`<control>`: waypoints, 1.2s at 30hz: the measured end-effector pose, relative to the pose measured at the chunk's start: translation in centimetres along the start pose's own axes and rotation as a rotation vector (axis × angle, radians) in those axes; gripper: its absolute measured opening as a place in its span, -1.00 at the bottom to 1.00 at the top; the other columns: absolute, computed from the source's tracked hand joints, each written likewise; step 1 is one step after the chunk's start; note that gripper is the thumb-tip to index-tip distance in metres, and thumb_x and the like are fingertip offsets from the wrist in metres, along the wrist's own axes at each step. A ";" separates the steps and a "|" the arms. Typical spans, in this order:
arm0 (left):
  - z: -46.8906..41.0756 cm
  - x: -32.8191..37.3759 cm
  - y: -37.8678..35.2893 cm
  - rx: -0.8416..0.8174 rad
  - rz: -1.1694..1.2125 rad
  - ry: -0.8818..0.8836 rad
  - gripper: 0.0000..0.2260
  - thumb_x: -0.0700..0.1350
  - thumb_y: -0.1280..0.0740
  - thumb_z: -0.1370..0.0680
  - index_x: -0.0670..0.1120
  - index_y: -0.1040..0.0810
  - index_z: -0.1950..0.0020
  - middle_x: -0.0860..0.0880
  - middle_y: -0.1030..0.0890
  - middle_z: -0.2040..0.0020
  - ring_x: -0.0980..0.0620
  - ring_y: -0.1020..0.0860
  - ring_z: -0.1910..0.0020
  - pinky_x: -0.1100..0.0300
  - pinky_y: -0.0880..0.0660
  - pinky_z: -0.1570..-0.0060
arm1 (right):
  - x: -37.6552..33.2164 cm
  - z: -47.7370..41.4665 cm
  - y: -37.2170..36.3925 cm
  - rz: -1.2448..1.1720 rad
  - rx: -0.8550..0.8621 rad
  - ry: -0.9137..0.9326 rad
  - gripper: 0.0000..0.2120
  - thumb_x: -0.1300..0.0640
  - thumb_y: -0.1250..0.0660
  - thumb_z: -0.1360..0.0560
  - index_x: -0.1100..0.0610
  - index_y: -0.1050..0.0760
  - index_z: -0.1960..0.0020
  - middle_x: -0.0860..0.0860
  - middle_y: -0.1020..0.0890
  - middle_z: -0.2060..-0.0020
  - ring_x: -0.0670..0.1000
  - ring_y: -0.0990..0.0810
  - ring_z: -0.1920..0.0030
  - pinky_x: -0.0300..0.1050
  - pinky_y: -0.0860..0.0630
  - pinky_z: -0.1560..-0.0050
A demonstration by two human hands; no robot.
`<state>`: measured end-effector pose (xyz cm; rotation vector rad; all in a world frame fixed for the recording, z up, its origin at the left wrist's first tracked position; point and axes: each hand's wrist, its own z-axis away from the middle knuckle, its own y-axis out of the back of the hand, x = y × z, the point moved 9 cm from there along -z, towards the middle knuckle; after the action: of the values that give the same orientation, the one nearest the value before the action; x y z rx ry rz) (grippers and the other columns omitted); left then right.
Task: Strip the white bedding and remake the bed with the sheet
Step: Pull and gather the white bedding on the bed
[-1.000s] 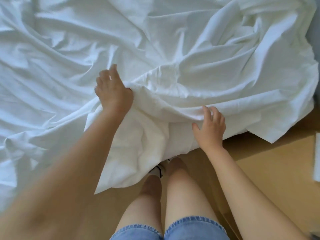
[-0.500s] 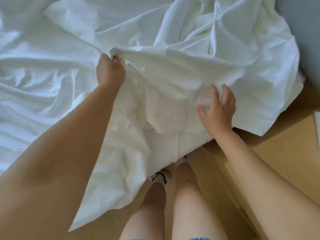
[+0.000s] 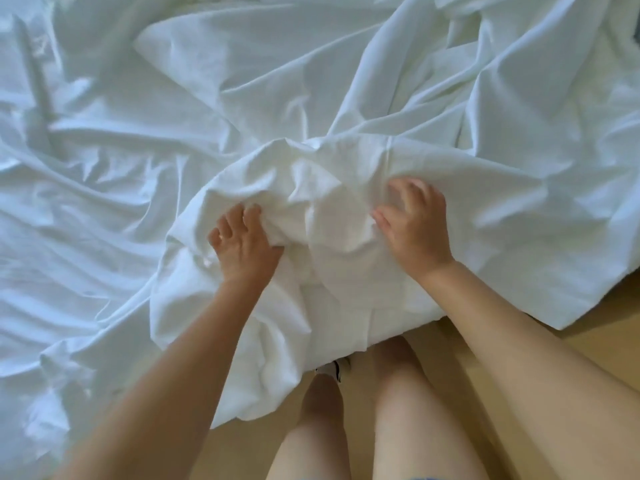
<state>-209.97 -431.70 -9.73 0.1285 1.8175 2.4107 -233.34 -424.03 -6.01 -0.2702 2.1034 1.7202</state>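
The white sheet is lying rumpled across the bed, hiding it, with a bunched edge hanging over the near side toward the floor. It is looking light, limp and quick to crease, so it is probably best taken by a hem or corner. The left hand is clutching a fold of the bunch. The right hand is resting on it, fingers spread.
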 end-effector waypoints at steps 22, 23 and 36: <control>3.9 -21.4 3.6 -0.034 0.266 0.571 -0.66 -0.21 -0.18 -0.48 -0.19 -0.39 -0.25 -0.25 -0.45 -0.19 -0.26 -0.40 -0.20 -0.02 -0.31 -0.09 | -13.5 1.5 -9.5 0.024 -0.594 0.079 -0.59 0.02 -0.32 -0.49 0.22 -0.42 -0.25 0.13 -0.45 -0.24 0.17 -0.38 -0.25 0.05 -0.23 -0.19; 3.3 -19.3 3.8 -0.003 0.232 0.417 -0.53 -0.25 -0.22 -0.44 -0.17 -0.34 -0.36 -0.25 -0.40 -0.26 -0.27 -0.35 -0.25 -0.07 -0.27 -0.20 | -13.1 2.2 -10.0 0.027 -0.633 0.067 -0.57 -0.02 -0.28 -0.51 0.17 -0.39 -0.30 0.08 -0.43 -0.26 0.12 -0.35 -0.27 0.01 -0.17 -0.24; 7.4 20.8 -2.4 -0.217 -0.103 -0.868 -0.25 0.09 -0.25 -0.55 0.02 0.18 -0.55 -0.14 0.17 -0.55 -0.15 0.21 -0.52 -0.22 0.25 -0.40 | 9.9 10.4 2.8 0.043 -0.109 -0.684 -0.63 0.24 -0.31 -0.50 0.27 -0.39 -0.28 0.25 -0.36 -0.32 0.26 -0.30 -0.32 0.14 -0.29 -0.26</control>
<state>-229.44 -420.96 -10.07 0.8709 1.1243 1.9663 -241.38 -412.26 -9.39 0.3011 1.5243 1.6424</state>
